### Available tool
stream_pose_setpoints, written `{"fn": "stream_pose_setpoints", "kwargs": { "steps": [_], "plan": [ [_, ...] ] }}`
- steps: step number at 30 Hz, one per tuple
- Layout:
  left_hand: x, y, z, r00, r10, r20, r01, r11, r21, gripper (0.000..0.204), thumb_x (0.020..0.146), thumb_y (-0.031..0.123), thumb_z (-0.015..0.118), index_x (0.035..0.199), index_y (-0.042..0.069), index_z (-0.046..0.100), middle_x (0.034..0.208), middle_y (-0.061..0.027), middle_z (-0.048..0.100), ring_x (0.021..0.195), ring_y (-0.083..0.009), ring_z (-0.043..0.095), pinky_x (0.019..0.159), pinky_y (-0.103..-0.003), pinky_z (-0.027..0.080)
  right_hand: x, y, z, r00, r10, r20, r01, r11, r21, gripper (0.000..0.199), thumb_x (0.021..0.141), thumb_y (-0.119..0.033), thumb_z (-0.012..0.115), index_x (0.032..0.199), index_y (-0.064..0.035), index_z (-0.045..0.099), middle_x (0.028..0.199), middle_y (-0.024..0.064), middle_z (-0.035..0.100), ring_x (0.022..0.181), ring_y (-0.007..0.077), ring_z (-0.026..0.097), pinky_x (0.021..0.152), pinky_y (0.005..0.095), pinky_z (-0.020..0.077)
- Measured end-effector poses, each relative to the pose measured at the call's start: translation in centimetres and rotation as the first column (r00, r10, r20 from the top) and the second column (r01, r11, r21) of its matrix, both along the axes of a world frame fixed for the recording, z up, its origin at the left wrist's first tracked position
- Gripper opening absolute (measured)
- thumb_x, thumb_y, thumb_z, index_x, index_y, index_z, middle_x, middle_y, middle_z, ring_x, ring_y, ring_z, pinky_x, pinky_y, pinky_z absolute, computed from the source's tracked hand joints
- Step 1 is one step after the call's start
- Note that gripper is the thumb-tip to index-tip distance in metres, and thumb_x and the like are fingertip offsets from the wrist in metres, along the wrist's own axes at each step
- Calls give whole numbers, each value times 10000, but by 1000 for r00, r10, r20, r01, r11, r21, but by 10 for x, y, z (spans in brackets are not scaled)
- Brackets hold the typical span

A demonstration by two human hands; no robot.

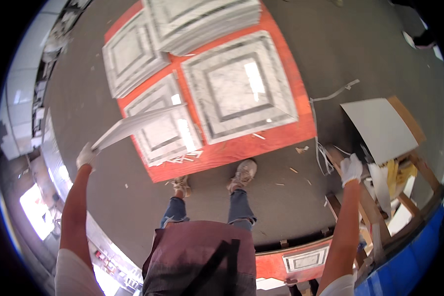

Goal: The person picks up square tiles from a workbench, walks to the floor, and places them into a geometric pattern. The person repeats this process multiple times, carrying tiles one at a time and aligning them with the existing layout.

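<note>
While the left hand (86, 156) grips a thin, whitish panel (128, 127) — the right hand's (351, 168) state is unclear.

I monitor one head-worn fisheye view; it faces steeply down past the apron (200, 246) to the floor (276, 212), framing left grip (86, 156) and right grip (351, 169) at close range.

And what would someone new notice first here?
Probably the bright orange-red board at upper centre, bearing grey and white patterned tiles. Then, left of it, the person's gloved left hand, gripping a thin tilted panel by one end. A pale sheet at right stands out too.
</note>
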State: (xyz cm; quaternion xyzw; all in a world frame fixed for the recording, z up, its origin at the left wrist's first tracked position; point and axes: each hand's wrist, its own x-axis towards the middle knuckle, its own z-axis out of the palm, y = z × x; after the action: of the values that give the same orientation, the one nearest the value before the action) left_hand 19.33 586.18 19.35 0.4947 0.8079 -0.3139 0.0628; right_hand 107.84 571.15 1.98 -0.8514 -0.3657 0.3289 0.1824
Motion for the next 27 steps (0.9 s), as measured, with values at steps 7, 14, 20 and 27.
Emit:
{"fn": "stream_pose_setpoints", "kwargs": {
  "steps": [7, 14, 20, 27],
  "plan": [
    [4, -1, 8, 987, -149, -63, 150, 989, 17, 278, 854, 377, 624, 960, 121, 606, 988, -111, 659, 969, -310, 626, 843, -432, 457, -425, 37, 79, -42, -629, -776, 51, 775, -630, 504, 921, -343, 579, 1275, -20, 423, 1211, 158, 505, 1082, 305, 565, 882, 468, 498],
    [-9, -15, 13, 966, -224, 131, 212, 973, 95, 240, 843, 337, 652, 964, 133, 615, 972, -84, 656, 965, -280, 627, 870, -416, 443, -605, 116, 142, -394, -576, -716, -9, 781, -624, 1008, 862, -723, 387, 1494, -36, 8, 1493, 283, 192, 1342, 435, 314, 1031, 573, 366],
    [-52, -21, 38, 600, 35, 799, 52, 995, -82, 474, 841, 369, 658, 1203, 70, 592, 1209, -125, 593, 1126, -298, 565, 985, -382, 432, -619, 161, 95, -559, -349, -753, 74, 883, -464, 682, 961, -488, 375, 1469, -59, 227, 1465, 183, 331, 1317, 367, 367, 1065, 564, 324],
    [-184, -38, -55, 93, 766, 636, -706, 502, -500, 592, 925, 387, 576, 1341, -9, 433, 1269, -142, 529, 1088, -215, 565, 913, -382, 481, -622, 147, 102, 48, -596, -801, 116, 800, -588, 365, 933, -270, 496, 1234, -71, 553, 1190, 102, 619, 1011, 302, 606, 781, 461, 521]
  ]
}}
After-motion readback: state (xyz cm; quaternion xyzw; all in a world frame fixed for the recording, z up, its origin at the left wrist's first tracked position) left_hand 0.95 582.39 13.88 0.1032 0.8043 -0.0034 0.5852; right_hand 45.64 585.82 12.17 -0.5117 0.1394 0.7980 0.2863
